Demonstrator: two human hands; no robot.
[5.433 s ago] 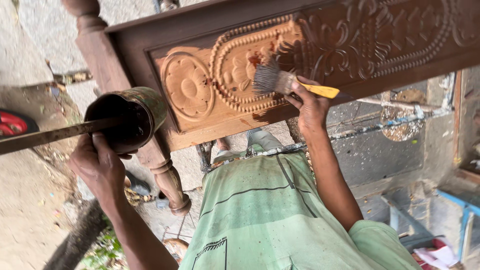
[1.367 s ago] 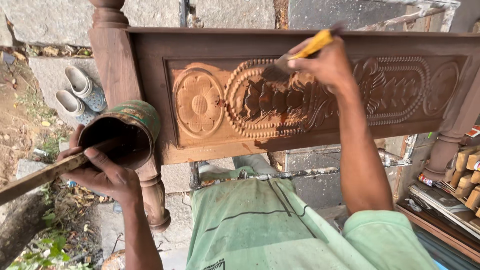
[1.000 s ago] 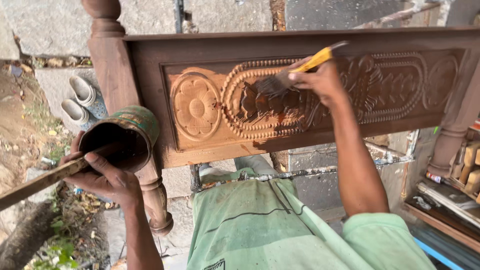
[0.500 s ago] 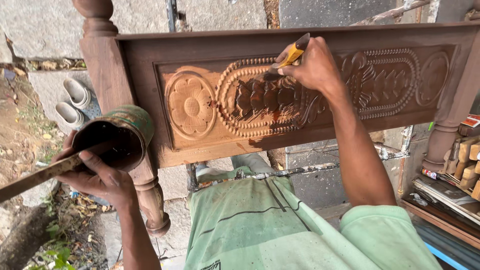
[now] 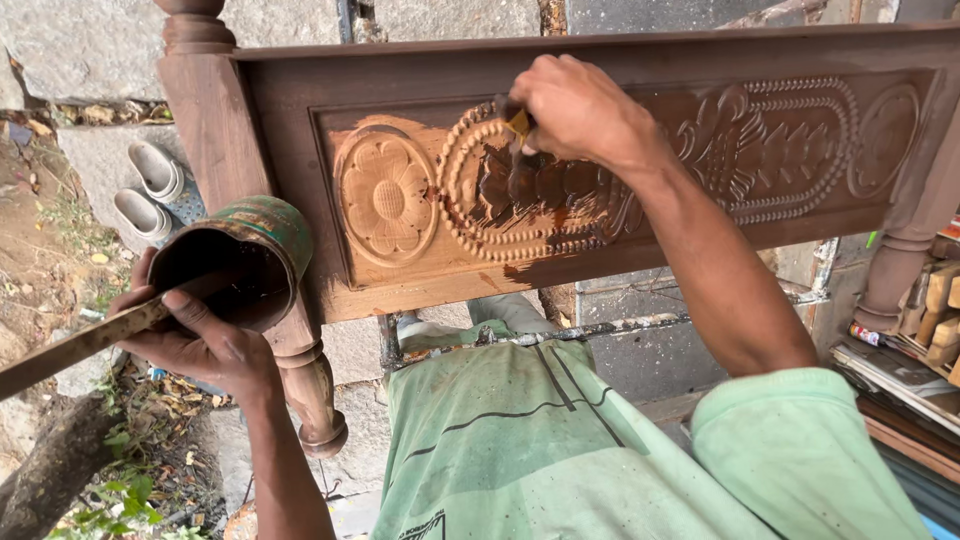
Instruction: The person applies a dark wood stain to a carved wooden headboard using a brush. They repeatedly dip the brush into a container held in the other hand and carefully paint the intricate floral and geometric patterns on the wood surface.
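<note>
Since half a second earlier, the right hand (image 5: 575,105) had slid down and a little left over the carved oval, so the yellow brush handle that stuck up above the knuckles was now almost hidden, only a small yellow bit showing at the brush (image 5: 517,124). Its fingers were clamped around that brush, the bristles pressed into the beaded oval at the middle of the carved wooden panel (image 5: 640,180). Dark wet stain covered the right part of the panel and the centre of the oval, while the flower carving (image 5: 385,195) at centre left stayed pale and bare; by that look, the staining had reached about the middle and the left portion was left to do. In the left half of the frame, the left hand (image 5: 205,345) held a worn tin can (image 5: 245,260), its fingers curled around the near rim and also pinning a flat stick (image 5: 80,345) that ran off the left edge. The can sat just beside the turned wooden post (image 5: 215,130) at the panel's left end, nearly touching it, so little room lay there. Open space remained below the panel, above the green shirt (image 5: 540,450). A pair of shoes (image 5: 150,190) lay on the ground at upper left.
</note>
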